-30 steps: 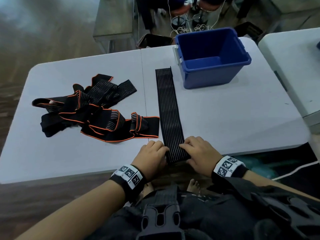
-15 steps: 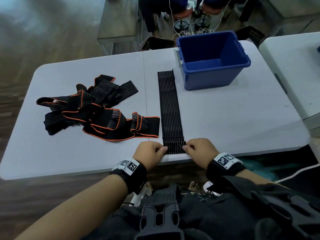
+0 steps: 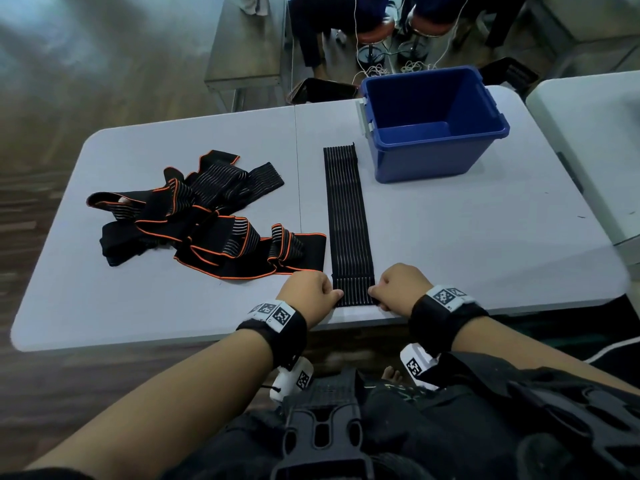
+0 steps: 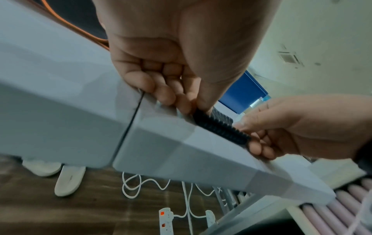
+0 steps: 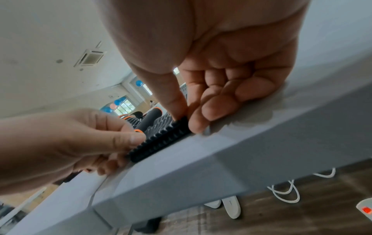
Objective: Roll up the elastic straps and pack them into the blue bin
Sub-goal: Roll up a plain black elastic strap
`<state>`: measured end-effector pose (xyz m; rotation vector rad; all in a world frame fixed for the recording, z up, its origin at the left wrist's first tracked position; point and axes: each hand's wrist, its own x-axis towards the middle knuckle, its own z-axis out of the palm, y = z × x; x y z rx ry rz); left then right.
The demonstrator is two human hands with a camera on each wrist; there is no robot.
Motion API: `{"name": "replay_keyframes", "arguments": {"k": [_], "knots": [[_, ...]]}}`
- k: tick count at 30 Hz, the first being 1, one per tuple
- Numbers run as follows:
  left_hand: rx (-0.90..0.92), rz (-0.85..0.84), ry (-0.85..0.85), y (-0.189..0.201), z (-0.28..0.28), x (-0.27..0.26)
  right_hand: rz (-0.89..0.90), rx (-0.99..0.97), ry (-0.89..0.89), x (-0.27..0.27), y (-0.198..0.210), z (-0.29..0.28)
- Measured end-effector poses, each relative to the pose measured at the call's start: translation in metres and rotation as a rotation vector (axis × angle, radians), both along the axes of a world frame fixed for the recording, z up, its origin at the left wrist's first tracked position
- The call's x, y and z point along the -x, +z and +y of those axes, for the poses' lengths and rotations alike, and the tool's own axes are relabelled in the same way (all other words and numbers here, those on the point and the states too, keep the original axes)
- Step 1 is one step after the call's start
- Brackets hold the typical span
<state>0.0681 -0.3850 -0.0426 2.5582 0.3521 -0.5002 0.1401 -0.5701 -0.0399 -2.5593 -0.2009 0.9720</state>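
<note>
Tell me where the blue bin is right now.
In the head view the blue bin stands at the table's far right, just right of the far end of the flat black strap.

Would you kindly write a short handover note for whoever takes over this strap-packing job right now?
Left hand: pinches the near left corner of the flat strap.
Right hand: pinches its near right corner.
The flat strap lies straight on the table, its near end at the table's front edge, its far end just left of the blue bin.
The strap pile, black with orange edging, sits tangled to the left.
Done: one strap laid out flat. Nothing shows inside the bin.
Left: roll this strap from the near end, put it in the bin, then do the same for the pile.
</note>
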Motion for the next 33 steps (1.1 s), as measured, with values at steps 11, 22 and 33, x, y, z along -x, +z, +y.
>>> {"name": "replay_keyframes", "arguments": {"k": [11, 22, 33], "knots": [[-0.095, -0.227, -0.325, -0.003, -0.004, 0.009, -0.217, -0.086, 0.144, 0.017, -0.006, 0.001], [-0.127, -0.208, -0.392, -0.003, 0.002, 0.008, -0.327, -0.031, 0.404, 0.029, -0.008, -0.016], [0.057, -0.188, -0.242, -0.002, 0.012, 0.010, -0.235, -0.208, 0.151, 0.025, -0.008, -0.017]]}}
